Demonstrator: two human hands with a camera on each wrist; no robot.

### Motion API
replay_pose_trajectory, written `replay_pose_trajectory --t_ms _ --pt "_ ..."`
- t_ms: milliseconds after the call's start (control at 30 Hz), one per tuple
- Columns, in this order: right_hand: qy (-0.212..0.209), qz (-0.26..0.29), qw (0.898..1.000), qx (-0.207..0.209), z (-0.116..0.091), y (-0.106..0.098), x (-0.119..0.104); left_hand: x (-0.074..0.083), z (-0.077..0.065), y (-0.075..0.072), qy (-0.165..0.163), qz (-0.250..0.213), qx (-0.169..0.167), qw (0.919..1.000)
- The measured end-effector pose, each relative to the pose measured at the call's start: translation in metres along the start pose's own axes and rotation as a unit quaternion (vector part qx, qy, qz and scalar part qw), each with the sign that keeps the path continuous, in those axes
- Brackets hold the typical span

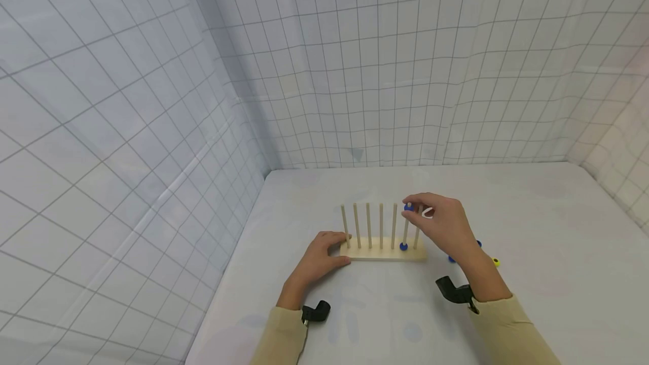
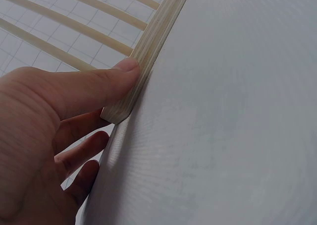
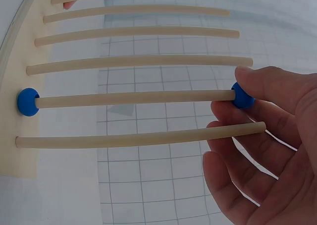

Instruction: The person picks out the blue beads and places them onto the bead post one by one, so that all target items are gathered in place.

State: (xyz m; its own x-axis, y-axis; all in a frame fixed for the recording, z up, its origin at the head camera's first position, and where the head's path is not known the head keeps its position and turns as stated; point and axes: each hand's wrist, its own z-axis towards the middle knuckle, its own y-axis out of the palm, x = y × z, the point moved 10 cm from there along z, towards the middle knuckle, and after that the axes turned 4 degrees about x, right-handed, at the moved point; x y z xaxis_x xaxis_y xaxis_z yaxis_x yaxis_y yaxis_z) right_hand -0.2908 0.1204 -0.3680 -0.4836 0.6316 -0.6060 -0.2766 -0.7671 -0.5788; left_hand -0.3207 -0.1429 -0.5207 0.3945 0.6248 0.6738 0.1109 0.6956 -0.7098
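Note:
A pale wooden base (image 1: 387, 254) carries several upright dowels in a row. My left hand (image 1: 319, 258) grips the base's left end, with the thumb (image 2: 111, 84) along its front edge and the fingers behind. My right hand (image 1: 443, 221) pinches a blue bead (image 3: 242, 95) between thumb and forefinger at the top of the second dowel (image 3: 133, 98) from the right. The dowel's tip is in the bead's hole. Another blue bead (image 3: 28, 102) sits at the foot of that same dowel. The rightmost dowel (image 3: 143, 136) passes in front of my right hand's other fingers.
Blue beads (image 1: 452, 259) and a yellow bead (image 1: 496, 262) lie on the white table (image 1: 558, 230) to the right, partly behind my right wrist. White gridded cloth walls (image 1: 380, 72) stand at the back and sides.

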Motion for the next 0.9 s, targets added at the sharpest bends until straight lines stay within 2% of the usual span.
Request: replay_pose_trajectory --t_ms 133,433,900 --pt "0.006 0.001 1.0 -0.003 -0.001 0.001 0.002 -0.001 0.0 0.0 -0.008 -0.003 -0.003 1.0" --pt "0.011 0.002 1.0 -0.008 -0.003 0.006 0.008 0.0 0.0 -0.001 -0.001 -0.002 -0.004 1.0" --pt "0.049 0.014 0.998 -0.026 -0.007 0.012 0.022 0.0 0.0 0.0 0.005 -0.009 0.002 1.0"
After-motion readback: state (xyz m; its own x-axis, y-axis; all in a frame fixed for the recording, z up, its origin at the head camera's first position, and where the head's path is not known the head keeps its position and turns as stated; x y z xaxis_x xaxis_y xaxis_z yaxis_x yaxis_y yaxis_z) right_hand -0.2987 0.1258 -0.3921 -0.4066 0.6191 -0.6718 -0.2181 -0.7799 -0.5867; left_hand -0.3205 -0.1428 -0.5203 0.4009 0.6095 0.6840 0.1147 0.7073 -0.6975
